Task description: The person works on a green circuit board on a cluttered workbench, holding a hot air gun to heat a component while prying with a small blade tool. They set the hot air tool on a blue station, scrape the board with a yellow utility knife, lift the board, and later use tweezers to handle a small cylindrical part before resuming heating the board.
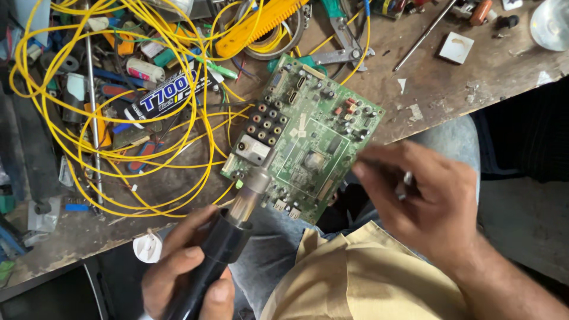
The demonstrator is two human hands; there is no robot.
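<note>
Fingers [198, 261] of the left hand [178, 278] were wrapped tight around a black hot-air tool [219, 255], and its metal tip was aimed at the green circuit board [305, 136]. The board was leaned on the edge of the wooden desk [450, 89], over the person's lap. The right hand [424, 201] was blurred beside the board; a thin tool [408, 178] seemed pinched in it. Yellow wires [118, 118] were tangled on the desk.

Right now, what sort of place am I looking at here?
Probably an electronics repair bench. A green circuit board lies at the edge of a worn wooden worktop, the left hand aims a hot-air tool at it, and yellow wire tangles over scattered tools.
</note>
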